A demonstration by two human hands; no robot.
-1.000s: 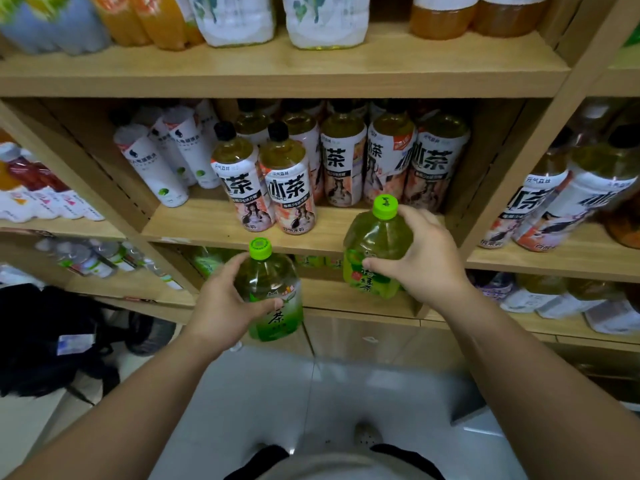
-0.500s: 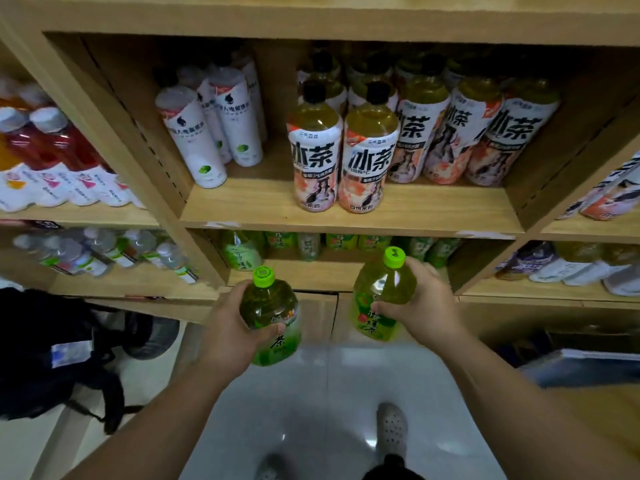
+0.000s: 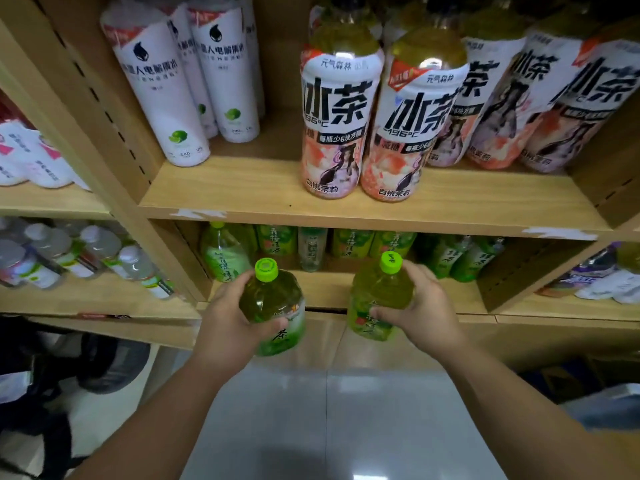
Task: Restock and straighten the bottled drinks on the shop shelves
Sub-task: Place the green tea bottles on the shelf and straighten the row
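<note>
The left hand [image 3: 228,320] grips one green tea bottle [image 3: 273,306]. The right hand [image 3: 420,313] grips another one [image 3: 379,299]. Both bottles are in the air in front of the low shelf [image 3: 446,292], where more green bottles [image 3: 277,239] stand at the back.

Light wood-grain shelving [image 3: 263,188] is seen across the upper view. It is divided into bays by an upright panel [image 3: 104,109], in which rows of dark adjustment slots are cut. Torn white sticker remnants [image 3: 198,213] are noted on the front edge of the middle shelf, towards its left and right ends. A plain wooden base panel [image 3: 502,341] is fitted beneath the lowest shelf. The floor [image 3: 363,427] is laid with pale grey glossy tiles, and one joint line is visible. A black bag [image 3: 38,386] is noted at the lower left.
</note>
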